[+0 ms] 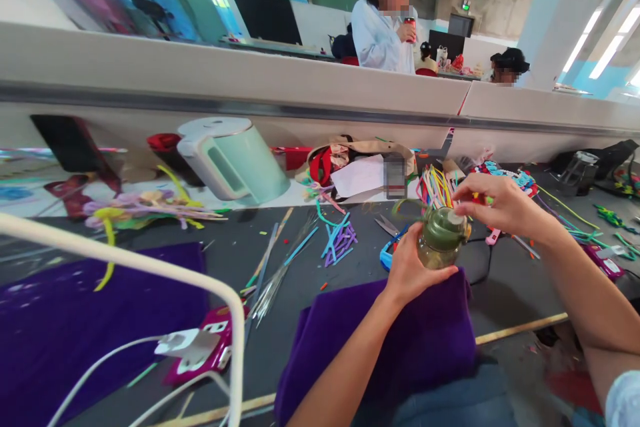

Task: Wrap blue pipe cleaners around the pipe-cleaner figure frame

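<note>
A small clear water bottle (pixel 439 255) with a dark green lid is tilted slightly above the purple cloth (pixel 380 340). My left hand (pixel 407 260) is wrapped round its body from the left and below. At the top, my right hand (pixel 493 197) has its fingers curled and bent down at the lid (pixel 443 230), next to a pale round spout or stopper (pixel 456 217). A blurred green strap or loop sticks out to the left of the lid. The undersides of my right fingertips are partly hidden.
Scissors (pixel 387 225), purple and blue stem pieces (pixel 341 240) and colourful pipe cleaners (pixel 434 185) lie beyond the bottle. A mint kettle (pixel 250 163) stands to the left. A white tubular bar (pixel 150 257) and a magenta power strip (pixel 210 347) are nearer. Behind the partition (pixel 250 77), a person (pixel 383 33) holds a red can.
</note>
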The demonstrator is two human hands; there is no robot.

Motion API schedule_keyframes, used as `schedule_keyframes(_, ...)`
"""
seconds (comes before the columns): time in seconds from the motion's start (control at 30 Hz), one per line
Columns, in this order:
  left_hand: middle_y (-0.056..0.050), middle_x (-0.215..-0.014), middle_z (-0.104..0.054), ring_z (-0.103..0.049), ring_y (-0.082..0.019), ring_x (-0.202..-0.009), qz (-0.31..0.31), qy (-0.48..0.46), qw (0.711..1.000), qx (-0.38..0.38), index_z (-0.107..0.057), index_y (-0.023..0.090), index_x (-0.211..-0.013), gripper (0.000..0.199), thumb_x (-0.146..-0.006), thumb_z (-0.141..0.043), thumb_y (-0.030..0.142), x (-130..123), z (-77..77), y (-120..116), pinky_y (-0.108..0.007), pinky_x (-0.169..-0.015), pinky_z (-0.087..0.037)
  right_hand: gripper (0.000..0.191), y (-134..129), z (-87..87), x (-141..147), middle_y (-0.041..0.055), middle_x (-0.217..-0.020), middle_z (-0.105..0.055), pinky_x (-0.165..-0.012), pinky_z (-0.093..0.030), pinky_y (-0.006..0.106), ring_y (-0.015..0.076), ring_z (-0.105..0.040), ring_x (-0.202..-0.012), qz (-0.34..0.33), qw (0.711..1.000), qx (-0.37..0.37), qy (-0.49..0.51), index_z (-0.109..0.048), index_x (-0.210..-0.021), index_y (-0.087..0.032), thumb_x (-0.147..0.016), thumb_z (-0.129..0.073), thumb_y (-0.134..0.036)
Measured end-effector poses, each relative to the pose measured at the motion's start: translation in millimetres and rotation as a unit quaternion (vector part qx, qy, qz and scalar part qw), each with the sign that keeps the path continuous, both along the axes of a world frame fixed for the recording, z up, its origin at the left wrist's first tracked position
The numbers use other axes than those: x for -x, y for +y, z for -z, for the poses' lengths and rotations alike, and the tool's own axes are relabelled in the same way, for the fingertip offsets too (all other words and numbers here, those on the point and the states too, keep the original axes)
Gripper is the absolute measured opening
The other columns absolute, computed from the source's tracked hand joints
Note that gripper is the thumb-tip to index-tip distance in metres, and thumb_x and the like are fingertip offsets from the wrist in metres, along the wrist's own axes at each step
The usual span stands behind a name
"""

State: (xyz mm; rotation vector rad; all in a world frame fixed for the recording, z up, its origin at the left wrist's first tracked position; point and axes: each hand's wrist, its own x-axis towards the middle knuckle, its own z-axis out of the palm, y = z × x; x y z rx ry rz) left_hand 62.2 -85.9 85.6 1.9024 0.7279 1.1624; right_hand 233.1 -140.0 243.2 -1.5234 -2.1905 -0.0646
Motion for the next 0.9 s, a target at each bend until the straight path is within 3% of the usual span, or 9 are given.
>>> schedule_keyframes(0.13,-0.012,-0.123,-0.054,-0.054,-0.030,-0.112,0.036,0.018,0.999,-0.015,-0.038,0.021,-0.128,0.091,-0.051,-0.082,0.041,4,5.0,16,-0.048,-0.095,-0.042,0.038,10,-0.3,-2,0.0070,-0.125,-0.058,-0.092,-0.044,0.034,0.0184,-0.053,-0.112,-0.184,0.980,0.075,0.009,-0.054,-0.126,-0.027,-0.088,-0.055,-0.030)
schedule_keyframes(0.3,-0.013,-0.123,-0.053,-0.054,-0.030,-0.111,0.121,-0.011,0.992,-0.023,-0.038,0.021,-0.129,0.097,-0.047,-0.084,0.044,8,11.3,30,-0.047,-0.094,-0.044,0.039,22,5.2,-3,0.0067,-0.123,-0.058,-0.094,-0.043,0.035,0.0172,-0.052,-0.113,-0.254,0.959,0.123,-0.010,-0.053,-0.127,-0.027,-0.089,-0.052,-0.018)
schedule_keyframes(0.4,-0.012,-0.122,-0.055,-0.055,-0.031,-0.111,0.121,-0.006,0.992,-0.028,-0.039,0.021,-0.129,0.097,-0.046,-0.085,0.042,7,18.0,32,-0.047,-0.093,-0.045,0.036,24,11.3,2,0.0091,-0.109,-0.061,-0.087,-0.046,0.036,0.0195,-0.056,-0.102,-0.204,0.975,0.091,-0.024,-0.056,-0.122,-0.023,-0.086,-0.057,-0.021)
schedule_keyframes(0.5,-0.011,-0.120,-0.056,-0.056,-0.031,-0.109,0.070,0.000,0.997,-0.036,-0.039,0.023,-0.128,0.094,-0.048,-0.084,0.039,4,26.7,28,-0.049,-0.092,-0.045,0.032,23,20.1,15,0.0103,-0.098,-0.061,-0.081,-0.047,0.037,0.0215,-0.056,-0.093,-0.142,0.987,0.053,-0.048,-0.059,-0.115,-0.018,-0.083,-0.059,-0.024)
schedule_keyframes(0.63,-0.013,-0.123,-0.054,-0.054,-0.032,-0.112,0.019,0.001,1.000,-0.013,-0.036,0.023,-0.131,0.095,-0.050,-0.083,0.038,5,32.2,29,-0.050,-0.094,-0.044,0.024,32,30.7,23,0.0100,-0.091,-0.061,-0.077,-0.045,0.035,0.0214,-0.054,-0.087,-0.122,0.990,0.025,-0.059,-0.062,-0.105,-0.017,-0.083,-0.057,-0.026)
schedule_keyframes(0.73,-0.015,-0.134,-0.046,-0.047,-0.031,-0.123,0.027,-0.027,0.999,0.020,-0.024,0.025,-0.140,0.106,-0.052,-0.083,0.040,12,30.0,39,-0.048,-0.100,-0.039,0.021,53,32.3,6,0.0086,-0.089,-0.063,-0.076,-0.044,0.033,0.0203,-0.055,-0.086,-0.096,0.995,-0.001,-0.014,-0.064,-0.099,-0.018,-0.083,-0.059,-0.030)
schedule_keyframes(0.8,-0.015,-0.141,-0.040,-0.039,-0.030,-0.130,0.008,-0.064,0.998,0.027,-0.021,0.027,-0.142,0.109,-0.054,-0.083,0.042,17,28.2,48,-0.046,-0.104,-0.034,0.021,71,29.1,-18,0.0063,-0.085,-0.064,-0.073,-0.044,0.031,0.0185,-0.056,-0.080,-0.036,0.999,-0.019,0.031,-0.066,-0.094,-0.019,-0.083,-0.059,-0.035)
schedule_keyframes(0.9,-0.014,-0.134,-0.048,-0.045,-0.027,-0.124,-0.080,-0.114,0.989,0.041,-0.034,0.025,-0.136,0.082,-0.066,-0.076,0.040,26,28.1,59,-0.044,-0.103,-0.035,0.027,98,21.6,-58,0.0037,-0.083,-0.066,-0.066,-0.041,0.028,0.0161,-0.055,-0.071,0.097,0.993,-0.033,0.055,-0.067,-0.093,-0.019,-0.083,-0.057,-0.041)
